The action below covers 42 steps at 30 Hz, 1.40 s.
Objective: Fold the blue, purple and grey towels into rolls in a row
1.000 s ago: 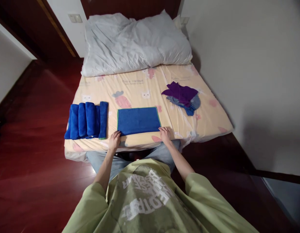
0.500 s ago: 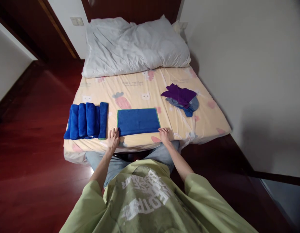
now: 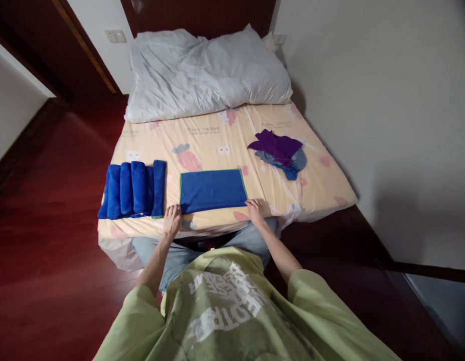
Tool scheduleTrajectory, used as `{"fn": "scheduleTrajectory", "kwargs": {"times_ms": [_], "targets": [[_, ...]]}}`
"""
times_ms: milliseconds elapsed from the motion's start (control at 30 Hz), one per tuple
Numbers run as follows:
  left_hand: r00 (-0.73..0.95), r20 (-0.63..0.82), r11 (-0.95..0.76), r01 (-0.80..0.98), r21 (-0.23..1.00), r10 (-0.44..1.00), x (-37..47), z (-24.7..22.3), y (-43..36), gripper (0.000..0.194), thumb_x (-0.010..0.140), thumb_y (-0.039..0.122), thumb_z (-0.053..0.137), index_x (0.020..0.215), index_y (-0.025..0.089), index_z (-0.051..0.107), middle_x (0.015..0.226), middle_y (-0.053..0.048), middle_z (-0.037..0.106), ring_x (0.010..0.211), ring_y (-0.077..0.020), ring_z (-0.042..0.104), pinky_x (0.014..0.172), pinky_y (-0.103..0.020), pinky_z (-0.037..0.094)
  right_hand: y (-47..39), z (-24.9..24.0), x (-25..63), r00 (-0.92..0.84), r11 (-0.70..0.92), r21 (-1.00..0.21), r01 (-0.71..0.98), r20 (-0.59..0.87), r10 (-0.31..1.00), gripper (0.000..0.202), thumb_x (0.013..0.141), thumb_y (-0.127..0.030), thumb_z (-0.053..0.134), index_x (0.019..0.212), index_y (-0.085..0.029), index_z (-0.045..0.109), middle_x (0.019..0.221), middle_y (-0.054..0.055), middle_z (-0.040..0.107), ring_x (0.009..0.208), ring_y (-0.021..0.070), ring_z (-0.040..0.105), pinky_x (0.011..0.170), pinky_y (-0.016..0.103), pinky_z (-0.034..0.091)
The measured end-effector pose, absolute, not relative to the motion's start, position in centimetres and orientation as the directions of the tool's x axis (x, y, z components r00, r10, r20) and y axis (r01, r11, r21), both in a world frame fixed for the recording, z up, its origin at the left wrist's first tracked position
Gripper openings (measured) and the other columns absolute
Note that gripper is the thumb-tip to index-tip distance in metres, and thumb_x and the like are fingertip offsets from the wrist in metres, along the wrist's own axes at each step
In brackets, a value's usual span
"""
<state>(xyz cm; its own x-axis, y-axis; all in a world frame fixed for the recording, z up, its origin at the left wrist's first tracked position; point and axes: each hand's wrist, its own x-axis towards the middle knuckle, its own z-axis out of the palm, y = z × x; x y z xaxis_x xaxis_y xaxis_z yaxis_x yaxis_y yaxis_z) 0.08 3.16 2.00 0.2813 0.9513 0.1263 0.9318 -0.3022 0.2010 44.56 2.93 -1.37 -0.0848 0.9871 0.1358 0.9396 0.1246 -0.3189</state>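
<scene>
A blue towel with a green edge lies flat as a rectangle on the bed in front of me. At its near left corner is my left hand, fingers curled and closed on the cloth. My right hand pinches the near right corner between thumb and fingers. Just left of my left hand, several rolled blue towels lie side by side. The one closest to me, a slimmer blue roll, shows a green edge at its bottom end.
A loose heap with a purple cloth over blue and grey-blue cloths sits on the right of the patterned bed sheet. Behind, a large white pillow spans the head of the bed. A wall stands on the right.
My left hand's fingers have curled in more at the towel's near left corner. My right hand stays at the right corner. The view has shifted slightly.
</scene>
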Motion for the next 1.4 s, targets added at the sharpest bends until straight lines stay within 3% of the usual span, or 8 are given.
{"fn": "scheduleTrajectory", "kwargs": {"times_ms": [167,300,500,600,767,867,1000,1400], "targets": [[0.286,0.076,-0.295,0.928,0.227,0.955,-0.9,1.4,-0.9,0.049,0.091,0.011,0.042,0.134,0.013,0.064,0.134,-0.022,0.06,0.126,-0.0354,0.053,0.109,-0.05,0.04,-1.1,-1.4,45.6,-0.156,0.182,-0.323,0.929,0.106,0.982,0.043,0.09,-0.007,0.049,0.121,-0.023,0.076,0.116,0.008,0.075,0.108,0.0249,0.061,0.096,0.039,0.047],[0.24,0.035,-0.24,0.933,0.269,0.97,-0.8,0.6,-2.7,0.05,0.092,0.012,0.042,0.136,0.016,0.065,0.123,-0.02,0.064,0.118,-0.0342,0.055,0.101,-0.047,0.043,-2.9,-1.7,45.3,-0.093,0.136,-0.387,0.912,0.128,0.987,0.044,0.091,-0.008,0.047,0.122,-0.022,0.075,0.114,0.009,0.074,0.109,0.025,0.061,0.1,0.04,0.049],[0.103,0.065,-0.121,0.899,0.42,0.993,-0.8,0.1,-1.9,0.038,0.093,0.02,0.048,0.123,0.021,0.072,0.11,-0.014,0.068,0.113,-0.0308,0.056,0.102,-0.043,0.044,-2.1,-2.0,45.5,-0.012,0.099,-0.6,0.794,0.148,0.989,0.038,0.088,-0.013,0.049,0.114,-0.02,0.076,0.109,0.011,0.072,0.109,0.0245,0.062,0.102,0.04,0.051],[0.069,0.084,-0.104,0.831,0.546,0.994,-1.0,0.3,-1.7,0.034,0.092,0.021,0.047,0.115,0.02,0.073,0.114,-0.013,0.068,0.115,-0.0279,0.056,0.105,-0.041,0.045,-1.5,-2.6,46.3,0.023,0.077,-0.712,0.698,0.13,0.991,0.032,0.086,-0.018,0.051,0.104,-0.019,0.077,0.106,0.011,0.072,0.106,0.0245,0.064,0.1,0.04,0.052],[-0.04,0.028,0.009,0.716,0.698,0.999,-1.0,0.1,-1.1,0.032,0.092,0.035,0.051,0.111,0.018,0.071,0.109,-0.011,0.071,0.106,-0.0251,0.063,0.097,-0.037,0.052,0.0,-4.2,46.9,0.139,-0.084,-0.809,0.581,-0.002,0.99,0.036,0.087,-0.041,0.056,0.104,-0.015,0.075,0.096,0.013,0.074,0.088,0.0243,0.066,0.086,0.039,0.055],[-0.168,-0.025,0.135,0.684,0.717,0.985,-0.8,-0.4,0.1,0.038,0.091,0.044,0.053,0.11,0.016,0.071,0.096,-0.011,0.072,0.089,-0.0232,0.067,0.086,-0.034,0.054,1.4,-5.1,46.9,0.237,-0.187,-0.823,0.537,-0.065,0.969,0.047,0.085,-0.055,0.056,0.101,-0.014,0.074,0.09,0.013,0.074,0.08,0.0237,0.066,0.078,0.037,0.056],[-0.227,-0.073,0.214,0.691,0.69,0.971,-0.6,-0.6,2.3,0.036,0.089,0.044,0.053,0.102,0.015,0.071,0.085,-0.01,0.073,0.082,-0.0239,0.069,0.078,-0.032,0.053,3.1,-5.7,47.0,0.291,-0.234,-0.797,0.556,-0.077,0.953,0.053,0.083,-0.065,0.054,0.089,-0.016,0.073,0.087,0.014,0.075,0.077,0.0235,0.066,0.074,0.035,0.054],[-0.312,-0.049,0.246,0.632,0.735,0.949,-0.2,-0.2,2.8,0.035,0.09,0.043,0.051,0.097,0.014,0.07,0.087,-0.012,0.076,0.083,-0.0242,0.071,0.074,-0.031,0.054,3.8,-4.6,46.4,0.382,-0.337,-0.725,0.6,-0.111,0.918,0.049,0.088,-0.058,0.051,0.091,-0.016,0.075,0.085,0.012,0.076,0.075,0.0228,0.066,0.073,0.033,0.053]]}}
